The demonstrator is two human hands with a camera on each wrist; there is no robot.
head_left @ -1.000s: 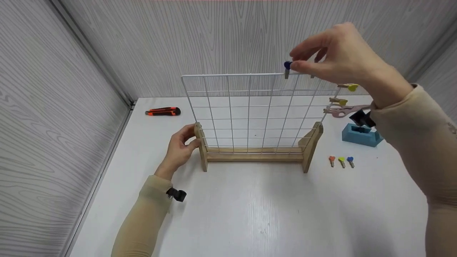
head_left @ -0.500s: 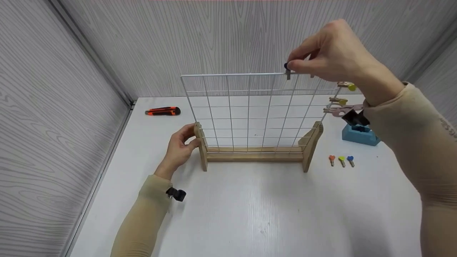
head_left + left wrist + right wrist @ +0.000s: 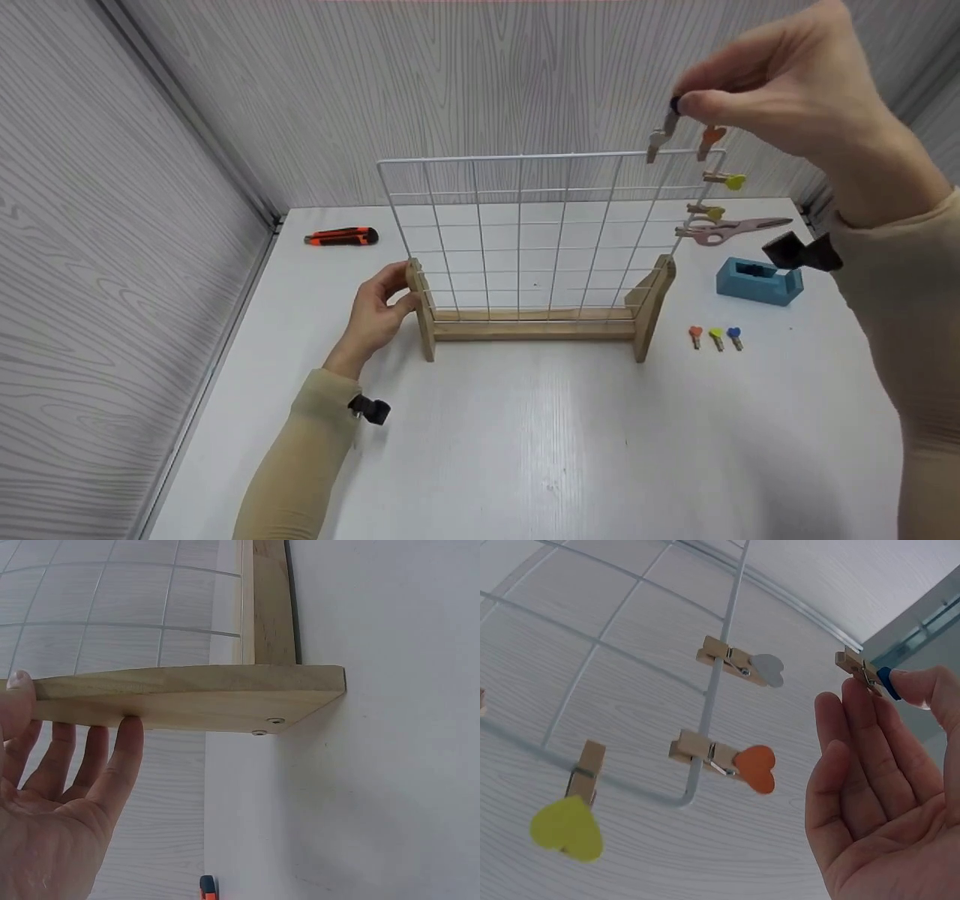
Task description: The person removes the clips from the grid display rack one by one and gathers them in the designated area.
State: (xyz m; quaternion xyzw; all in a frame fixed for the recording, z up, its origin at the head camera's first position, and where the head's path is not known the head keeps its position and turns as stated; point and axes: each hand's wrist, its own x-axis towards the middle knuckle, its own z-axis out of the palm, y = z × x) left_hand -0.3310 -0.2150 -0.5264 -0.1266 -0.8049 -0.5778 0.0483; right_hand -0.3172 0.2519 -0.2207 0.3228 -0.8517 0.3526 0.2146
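My right hand [image 3: 802,97] pinches a small wooden clothespin [image 3: 859,669] with a blue heart between thumb and fingers, above the top right of a white wire grid [image 3: 525,157]. In the right wrist view this clothespin is apart from the wire. Clipped on the top wire are clothespins with a grey heart [image 3: 769,669] and an orange heart [image 3: 756,769]. Clothespins with yellow hearts [image 3: 735,181] sit on the grid's right side wire. My left hand [image 3: 375,311] grips the left wooden upright [image 3: 187,682] of the grid's stand, thumb on one side, fingers on the other.
Right of the stand, clothespins with orange [image 3: 696,332], yellow [image 3: 716,334] and blue [image 3: 734,333] hearts lie in a row. A blue tape dispenser [image 3: 757,285] and pink scissors [image 3: 727,229] are behind them. An orange-black utility knife [image 3: 341,236] lies back left.
My right hand has lifted the blue-heart clothespin off the top wire and moved up and right, revealing the grey- and orange-heart clothespins. My left hand has stayed on the upright.
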